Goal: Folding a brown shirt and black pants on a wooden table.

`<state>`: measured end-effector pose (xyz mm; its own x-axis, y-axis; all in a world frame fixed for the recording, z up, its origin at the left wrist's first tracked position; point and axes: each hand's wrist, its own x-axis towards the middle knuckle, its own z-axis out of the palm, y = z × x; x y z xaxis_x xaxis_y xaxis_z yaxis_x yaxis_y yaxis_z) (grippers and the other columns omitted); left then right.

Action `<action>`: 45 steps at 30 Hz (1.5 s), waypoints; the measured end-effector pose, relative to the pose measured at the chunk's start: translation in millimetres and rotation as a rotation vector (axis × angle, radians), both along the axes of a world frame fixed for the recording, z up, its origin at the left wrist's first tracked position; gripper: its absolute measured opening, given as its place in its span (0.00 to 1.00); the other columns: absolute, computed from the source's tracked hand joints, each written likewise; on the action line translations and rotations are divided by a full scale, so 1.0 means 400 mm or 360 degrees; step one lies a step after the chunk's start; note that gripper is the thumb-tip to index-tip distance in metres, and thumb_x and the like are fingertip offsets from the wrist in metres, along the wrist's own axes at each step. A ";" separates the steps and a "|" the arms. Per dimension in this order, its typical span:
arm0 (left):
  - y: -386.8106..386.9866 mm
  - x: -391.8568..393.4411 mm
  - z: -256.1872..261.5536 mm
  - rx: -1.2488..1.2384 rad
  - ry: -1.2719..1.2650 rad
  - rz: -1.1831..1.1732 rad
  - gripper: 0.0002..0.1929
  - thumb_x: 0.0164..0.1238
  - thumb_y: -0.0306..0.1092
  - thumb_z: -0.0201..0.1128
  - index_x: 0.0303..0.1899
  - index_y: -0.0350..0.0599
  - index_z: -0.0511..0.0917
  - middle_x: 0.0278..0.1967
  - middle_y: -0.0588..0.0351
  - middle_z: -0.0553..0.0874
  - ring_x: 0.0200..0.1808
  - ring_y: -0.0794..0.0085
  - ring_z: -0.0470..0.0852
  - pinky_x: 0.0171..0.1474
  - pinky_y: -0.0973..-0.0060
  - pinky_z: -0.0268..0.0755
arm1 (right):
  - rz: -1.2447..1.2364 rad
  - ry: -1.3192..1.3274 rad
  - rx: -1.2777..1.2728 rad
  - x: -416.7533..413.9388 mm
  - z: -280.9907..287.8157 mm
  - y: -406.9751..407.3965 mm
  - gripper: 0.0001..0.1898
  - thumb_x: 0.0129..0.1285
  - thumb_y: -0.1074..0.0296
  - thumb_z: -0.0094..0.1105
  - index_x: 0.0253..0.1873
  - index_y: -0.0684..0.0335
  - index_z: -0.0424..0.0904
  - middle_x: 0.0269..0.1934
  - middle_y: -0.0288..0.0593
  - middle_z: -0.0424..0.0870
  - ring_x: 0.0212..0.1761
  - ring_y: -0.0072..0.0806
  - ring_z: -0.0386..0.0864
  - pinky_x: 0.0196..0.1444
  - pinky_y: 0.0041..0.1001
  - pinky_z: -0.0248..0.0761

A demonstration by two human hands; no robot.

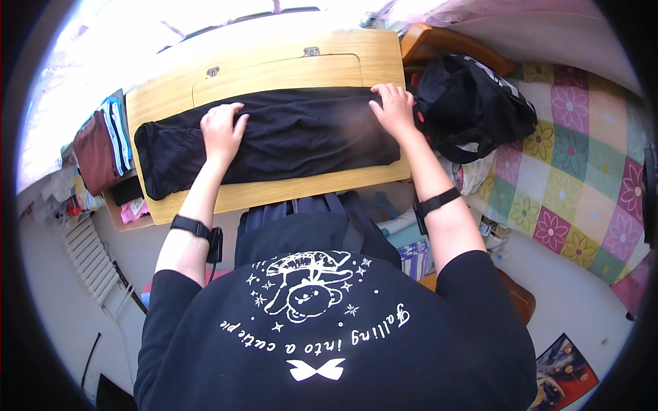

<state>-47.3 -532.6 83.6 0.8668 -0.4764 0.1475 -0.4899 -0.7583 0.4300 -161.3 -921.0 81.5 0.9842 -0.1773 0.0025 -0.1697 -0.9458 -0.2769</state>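
Note:
A black garment (303, 136), folded into a long strip, lies across a light wooden table (288, 192) in front of me. Its surface has soft wrinkles, and the left end shows a thick folded edge. My left hand (222, 131) rests on the strip left of its middle, thumb spread from the fingers. Near the far right corner, my right hand (395, 108) touches the cloth with thumb and fingers apart and fingertips slightly bent. Neither hand appears to grip the fabric.
Right of the table, a black bag (473, 108) sits against a brown wooden chair (452, 43). Beyond it is a bed with a patchwork flower cover (560, 180). Folded clothes (100, 146) are stacked at the left, above an open compartment (123, 210). Two metal fittings (311, 51) are set into the tabletop.

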 end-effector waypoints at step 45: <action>0.333 -0.128 0.065 -0.0178 0.0137 0.0172 0.21 0.72 0.36 0.58 0.63 0.46 0.73 0.66 0.44 0.70 0.67 0.50 0.68 0.70 0.59 0.59 | -0.0595 -0.0324 0.0729 -0.014 0.186 0.429 0.28 0.61 0.59 0.63 0.59 0.74 0.72 0.49 0.66 0.83 0.54 0.53 0.82 0.57 0.40 0.74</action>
